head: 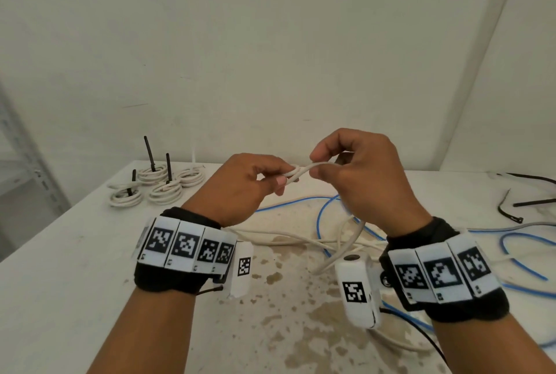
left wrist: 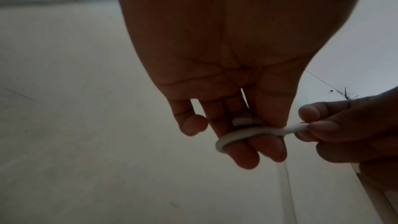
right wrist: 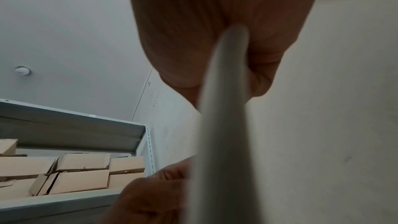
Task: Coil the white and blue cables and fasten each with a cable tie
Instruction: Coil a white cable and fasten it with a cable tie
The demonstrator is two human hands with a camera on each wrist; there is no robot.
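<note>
Both hands are raised above the table with a white cable (head: 304, 169) stretched between them. My left hand (head: 249, 182) has the cable's end looped once around its fingers (left wrist: 245, 152), the loop (left wrist: 237, 135) plain in the left wrist view. My right hand (head: 346, 163) pinches the same cable (left wrist: 295, 128) just right of the loop, and the rest of it runs down past the palm (right wrist: 226, 108) to the table. A loose blue cable (head: 323, 211) lies tangled with white cable under the hands. Black cable ties (head: 529, 202) lie at the far right.
Several coiled white cables (head: 156, 184) fastened with black ties sit at the table's back left. More blue cable (head: 517, 253) sprawls at the right edge. The stained tabletop (head: 75, 253) meets a white wall. A metal shelf with cardboard boxes (right wrist: 81, 176) stands on the left.
</note>
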